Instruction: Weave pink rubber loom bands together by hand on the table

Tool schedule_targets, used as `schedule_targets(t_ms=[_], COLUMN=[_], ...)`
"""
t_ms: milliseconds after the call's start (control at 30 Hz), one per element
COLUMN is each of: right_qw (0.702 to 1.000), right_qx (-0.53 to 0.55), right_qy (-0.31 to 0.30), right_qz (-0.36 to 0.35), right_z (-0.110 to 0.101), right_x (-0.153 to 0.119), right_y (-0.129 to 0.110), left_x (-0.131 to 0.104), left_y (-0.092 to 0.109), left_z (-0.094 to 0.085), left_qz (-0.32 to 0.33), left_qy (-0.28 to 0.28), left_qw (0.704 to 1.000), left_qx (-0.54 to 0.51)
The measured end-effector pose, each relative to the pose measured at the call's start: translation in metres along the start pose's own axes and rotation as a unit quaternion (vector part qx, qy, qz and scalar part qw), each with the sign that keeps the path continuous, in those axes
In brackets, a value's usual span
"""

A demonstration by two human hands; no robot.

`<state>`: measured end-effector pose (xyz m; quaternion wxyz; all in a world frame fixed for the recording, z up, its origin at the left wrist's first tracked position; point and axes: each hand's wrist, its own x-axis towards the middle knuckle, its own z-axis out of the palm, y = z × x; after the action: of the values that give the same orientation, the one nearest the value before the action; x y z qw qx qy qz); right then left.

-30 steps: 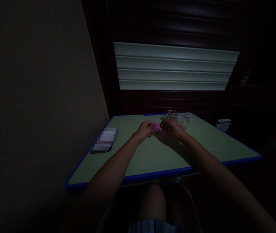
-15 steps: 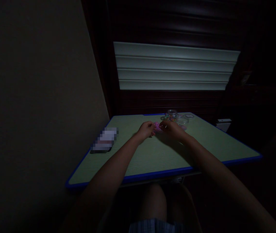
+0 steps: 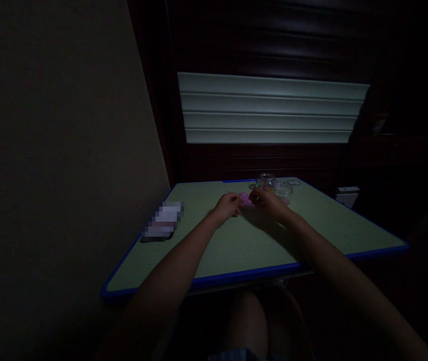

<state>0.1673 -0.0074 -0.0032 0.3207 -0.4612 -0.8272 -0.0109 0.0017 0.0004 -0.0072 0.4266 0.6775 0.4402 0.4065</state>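
Observation:
A small pink, bumpy and partly shiny object (image 3: pixel 246 200) is between my two hands over the far middle of the table; its kind is too dim to make out. My left hand (image 3: pixel 227 207) has its fingers curled closed on the object's left side. From the right, my right hand (image 3: pixel 269 204) comes up against it, thumb and fingertips pinched together. Whatever sits in that pinch is too small to see. Just behind my right hand stands a clear jar (image 3: pixel 266 181) of small colourful rings. Beside it is a clear round tub (image 3: pixel 283 192) with something pink in it.
A clear lid (image 3: pixel 293 184) lies near the table's far right corner. At the left edge rests a flat, pixelated item (image 3: pixel 163 220). The pale green table (image 3: pixel 236 250) has a blue rim, with a wall (image 3: pixel 66 150) close on its left. The room is dim.
The whole view has tipped slightly, so the table sits a little lower. Both hands stay at the pink object, with only slight shifts of the fingers.

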Motion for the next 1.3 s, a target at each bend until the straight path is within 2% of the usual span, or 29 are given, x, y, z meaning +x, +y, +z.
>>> schedule_targets(t_ms=[333,533,733,933,1300], right_qw=[1.0,1.0,1.0,1.0,1.0], right_qx=[0.008,0.009,-0.004,-0.002,0.0], right_qy=[0.013,0.023,0.005,-0.007,-0.011], right_qz=[-0.003,-0.017,-0.019,-0.004,-0.016], right_z=[-0.001,-0.0027,-0.0031,-0.0021,-0.0011], right_x=[0.0011,-0.0001,-0.0007,-0.0016,-0.002], right_y=[0.0007,-0.0016,-0.0014,-0.0016,0.0013], left_x=[-0.0012,-0.005,-0.0077,-0.0034,-0.0011], left_y=[0.0038,0.0079,0.0094,0.0045,0.0031], left_z=[-0.005,-0.0057,-0.0028,-0.0028,-0.0038], left_qz=[-0.029,-0.034,-0.048,-0.028,-0.019], left_qy=[0.035,0.022,-0.004,0.001,0.0], left_qw=[0.999,0.999,0.998,1.0,1.0], left_qx=[-0.006,-0.035,-0.048,-0.014,-0.015])
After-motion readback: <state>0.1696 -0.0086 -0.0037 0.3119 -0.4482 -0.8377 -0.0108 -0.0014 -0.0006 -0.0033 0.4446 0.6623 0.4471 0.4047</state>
